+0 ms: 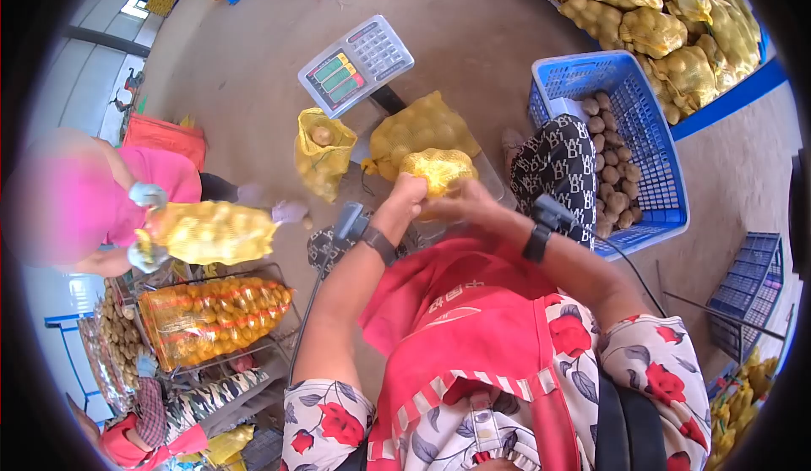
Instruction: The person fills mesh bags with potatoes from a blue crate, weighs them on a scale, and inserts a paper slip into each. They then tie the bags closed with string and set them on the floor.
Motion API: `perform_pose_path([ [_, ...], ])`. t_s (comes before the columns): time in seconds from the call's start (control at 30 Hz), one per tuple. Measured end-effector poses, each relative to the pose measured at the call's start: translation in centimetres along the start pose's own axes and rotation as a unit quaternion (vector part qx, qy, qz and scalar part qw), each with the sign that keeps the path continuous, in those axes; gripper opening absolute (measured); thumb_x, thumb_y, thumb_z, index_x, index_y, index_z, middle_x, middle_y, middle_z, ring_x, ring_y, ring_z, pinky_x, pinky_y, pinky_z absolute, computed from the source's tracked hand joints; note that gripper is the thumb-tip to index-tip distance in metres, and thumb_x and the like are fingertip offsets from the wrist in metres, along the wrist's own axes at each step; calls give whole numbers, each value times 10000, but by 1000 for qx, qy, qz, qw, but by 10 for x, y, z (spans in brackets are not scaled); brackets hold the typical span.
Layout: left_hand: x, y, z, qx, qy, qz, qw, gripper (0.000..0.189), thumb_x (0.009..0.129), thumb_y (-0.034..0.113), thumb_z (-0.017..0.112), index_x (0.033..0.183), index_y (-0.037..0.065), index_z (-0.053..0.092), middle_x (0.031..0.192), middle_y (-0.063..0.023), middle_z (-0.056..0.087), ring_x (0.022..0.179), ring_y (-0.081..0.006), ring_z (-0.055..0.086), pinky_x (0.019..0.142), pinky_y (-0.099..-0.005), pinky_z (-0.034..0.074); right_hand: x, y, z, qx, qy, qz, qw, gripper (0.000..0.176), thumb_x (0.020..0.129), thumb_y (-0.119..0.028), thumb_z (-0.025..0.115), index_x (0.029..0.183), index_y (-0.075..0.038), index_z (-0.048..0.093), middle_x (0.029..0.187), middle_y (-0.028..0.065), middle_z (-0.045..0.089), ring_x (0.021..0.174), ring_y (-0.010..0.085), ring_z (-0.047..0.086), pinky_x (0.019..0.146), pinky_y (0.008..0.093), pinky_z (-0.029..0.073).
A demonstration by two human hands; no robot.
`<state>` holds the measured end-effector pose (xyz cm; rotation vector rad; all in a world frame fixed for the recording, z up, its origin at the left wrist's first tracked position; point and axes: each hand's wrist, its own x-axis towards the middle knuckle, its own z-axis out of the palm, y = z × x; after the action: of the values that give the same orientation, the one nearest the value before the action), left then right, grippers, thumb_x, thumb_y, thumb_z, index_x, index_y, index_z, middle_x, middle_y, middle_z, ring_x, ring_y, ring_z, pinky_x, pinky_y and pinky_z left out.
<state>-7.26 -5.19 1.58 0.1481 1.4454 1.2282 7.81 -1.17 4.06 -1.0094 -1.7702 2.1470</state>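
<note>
A filled yellow mesh bag (439, 169) is in front of me, its bulging side away from my body. My left hand (409, 194) is closed on the near left end of this bag. Against its near right side is my right hand (466, 202), bent inward, with fingers smeared by motion. Just beyond lies a larger yellow mesh bag of potatoes (422, 125) on the scale's platform. To its left stands an open yellow mesh bag (324, 152) with a potato showing at its mouth. The scale's display panel (356, 64) rises behind them.
A blue crate (657, 167) with loose potatoes stands at right, near my patterned trouser leg. Full mesh bags (659, 27) are piled at upper right. At left, a gloved person in pink (165, 175) holds a filled mesh bag (211, 233) above another full bag (215, 319).
</note>
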Motion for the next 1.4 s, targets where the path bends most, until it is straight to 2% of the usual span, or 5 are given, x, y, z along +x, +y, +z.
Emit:
perform_pose_path([
  [0.17, -8, 4, -8, 60, 43, -40, 996, 343, 816, -68, 394, 1113, 4, 551, 1086, -184, 587, 890, -309, 623, 697, -433, 536, 6, 38, 11, 131, -17, 44, 990, 287, 815, -245, 590, 847, 38, 628, 676, 41, 582, 565, 98, 504, 468, 284, 396],
  [0.27, -28, 26, -2, 784, -26, 128, 607, 179, 748, 50, 522, 873, 17, 646, 1002, -181, 598, 846, -357, 601, 685, -467, 473, 26, 49, -12, 16, 96, 33, 995, 311, 793, -241, 582, 682, 47, 616, 550, 56, 544, 475, 126, 470, 436, 326, 375],
  [0.43, -36, 11, 23, 876, -121, 411, 222, 189, 671, 218, 571, 744, 83, 681, 938, -108, 579, 1008, -240, 463, 791, -336, 388, 103, 18, -46, -305, 54, -131, 942, 247, 712, -264, 631, 680, -19, 639, 611, 174, 572, 569, 264, 565, 549, 386, 432],
  [1.13, 10, -22, -33, 134, 178, 6, 975, 236, 694, -27, 604, 924, -78, 596, 859, -175, 632, 737, -344, 630, 605, -447, 512, 56, 34, -4, -55, -45, -53, 996, 319, 746, -216, 622, 548, 26, 559, 464, 16, 465, 458, 67, 437, 413, 273, 355],
  [1.4, -13, -36, -21, -229, 0, -72, 971, 217, 829, 189, 580, 1026, 98, 566, 1028, -95, 593, 977, -278, 546, 762, -526, 434, 51, 43, -11, -219, 64, -85, 970, 148, 674, -137, 634, 623, 0, 613, 527, 122, 548, 461, 219, 531, 472, 358, 432],
])
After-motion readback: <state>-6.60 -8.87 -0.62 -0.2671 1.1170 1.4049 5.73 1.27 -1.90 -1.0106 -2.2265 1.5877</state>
